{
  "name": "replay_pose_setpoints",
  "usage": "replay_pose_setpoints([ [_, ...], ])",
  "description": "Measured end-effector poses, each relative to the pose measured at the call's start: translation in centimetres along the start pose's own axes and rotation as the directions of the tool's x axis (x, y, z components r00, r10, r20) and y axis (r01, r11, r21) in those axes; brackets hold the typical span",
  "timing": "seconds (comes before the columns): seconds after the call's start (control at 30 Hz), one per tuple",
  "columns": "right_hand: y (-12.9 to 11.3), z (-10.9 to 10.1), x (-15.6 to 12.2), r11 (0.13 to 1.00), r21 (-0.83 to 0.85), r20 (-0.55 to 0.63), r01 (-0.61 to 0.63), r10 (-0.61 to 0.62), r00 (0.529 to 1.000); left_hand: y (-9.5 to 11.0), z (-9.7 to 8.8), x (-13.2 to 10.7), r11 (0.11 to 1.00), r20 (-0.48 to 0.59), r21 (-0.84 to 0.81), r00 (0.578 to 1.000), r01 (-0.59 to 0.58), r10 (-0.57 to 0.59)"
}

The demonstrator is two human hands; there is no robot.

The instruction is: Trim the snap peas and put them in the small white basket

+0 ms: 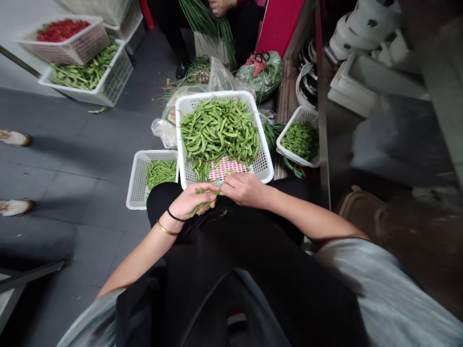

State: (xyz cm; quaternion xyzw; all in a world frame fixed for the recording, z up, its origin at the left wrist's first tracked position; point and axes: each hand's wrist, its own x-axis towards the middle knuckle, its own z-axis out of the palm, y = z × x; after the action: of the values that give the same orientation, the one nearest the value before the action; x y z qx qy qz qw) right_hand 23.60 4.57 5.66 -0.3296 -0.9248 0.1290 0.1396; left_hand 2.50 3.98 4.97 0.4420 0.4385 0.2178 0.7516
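My left hand is closed around a few green pea pods, close above my lap. Fingertips of my right hand pinch together at the end of one of those pods. Both hands meet just in front of the near rim of a white plastic basket. Inside it lies a large heap of pea pods, with part of the red-and-white bottom showing at the near side. Left of my knee, a smaller white basket holds more pods.
A basket of leafy greens stands to the right, near scissors. Stacked baskets of red peppers and green beans stand at far left. Opposite me, another person's hand is by long green stalks. A bagged bundle lies beyond the basket.
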Motion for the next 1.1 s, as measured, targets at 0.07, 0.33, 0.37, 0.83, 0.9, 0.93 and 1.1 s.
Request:
replay_pose_setpoints([
  [0.07, -0.4, 0.5, 0.6, 0.998, 0.049, 0.046, 0.047, -0.049, 0.998, 0.6, 0.3, -0.2, 0.967, -0.016, 0.229, 0.993, -0.114, 0.121],
  [0.33, 1.1, 1.5, 1.8, 0.549, 0.799, 0.019, -0.244, 0.382, 0.924, -0.4, 0.3, -0.2, 0.887, -0.466, 0.036, 0.778, -0.460, 0.422],
  [0.37, 2.1, 1.6, 1.9, 0.553, 0.779, 0.075, -0.296, 0.386, 0.919, -0.7, -0.2, 0.1, 0.873, -0.547, -0.063, 0.749, -0.483, 0.375],
  [0.83, 8.7, 9.7, 11.5, 0.963, -0.157, 0.539, -0.219, 0.269, 0.798, -2.6, -3.2, 0.9, 0.874, -0.165, -0.481, 0.986, -0.068, -0.014],
  [0.9, 8.4, 8.5, 10.9, 0.957, -0.143, 0.523, -0.252, 0.290, 0.801, -2.9, -3.0, 0.8, 0.913, -0.229, -0.403, 0.972, -0.056, -0.041],
  [0.93, 8.2, 7.6, 10.0, 0.953, -0.146, 0.508, -0.266, 0.302, 0.807, -3.0, -2.8, 0.9, 0.933, -0.270, -0.355, 0.962, -0.052, -0.049],
  [1.1, 4.6, 3.8, 4.3, 0.721, 0.443, 0.538, -0.533, 0.262, 0.801, -3.3, -1.3, 1.6, 0.982, -0.403, -0.134, 0.913, -0.134, 0.070],
])
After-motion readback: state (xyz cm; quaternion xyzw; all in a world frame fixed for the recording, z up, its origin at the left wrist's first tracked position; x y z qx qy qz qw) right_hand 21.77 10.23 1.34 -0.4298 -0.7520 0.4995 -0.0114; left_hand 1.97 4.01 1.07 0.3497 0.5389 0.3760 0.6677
